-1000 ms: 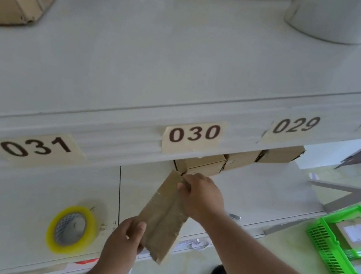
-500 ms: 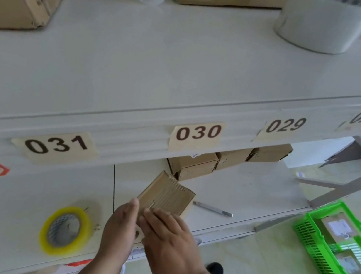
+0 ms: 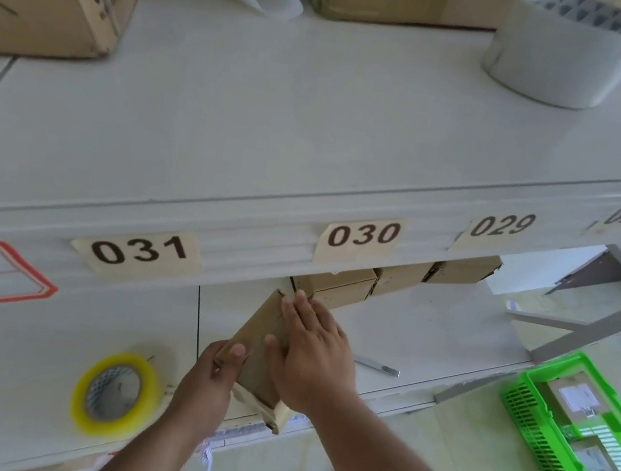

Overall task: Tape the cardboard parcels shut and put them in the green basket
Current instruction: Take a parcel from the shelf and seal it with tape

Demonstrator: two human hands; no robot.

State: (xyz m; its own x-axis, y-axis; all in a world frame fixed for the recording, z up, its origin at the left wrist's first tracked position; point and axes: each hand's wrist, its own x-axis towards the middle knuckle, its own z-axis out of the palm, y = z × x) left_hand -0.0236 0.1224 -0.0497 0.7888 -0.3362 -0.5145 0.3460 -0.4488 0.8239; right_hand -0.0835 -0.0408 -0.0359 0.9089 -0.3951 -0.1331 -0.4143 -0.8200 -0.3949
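With the left hand (image 3: 213, 379) pinching the parcel (image 3: 257, 349) at its near corner on the lower shelf (image 3: 427, 337), the right hand (image 3: 312, 352), fingers flat, should smooth the tape firmly outward from that grip before the green basket (image 3: 518, 406) farther right.

White lower shelf (image 3: 427, 337), yellow tape roll (image 3: 116, 394), cardboard parcels (image 3: 400, 277), pen (image 3: 377, 366)
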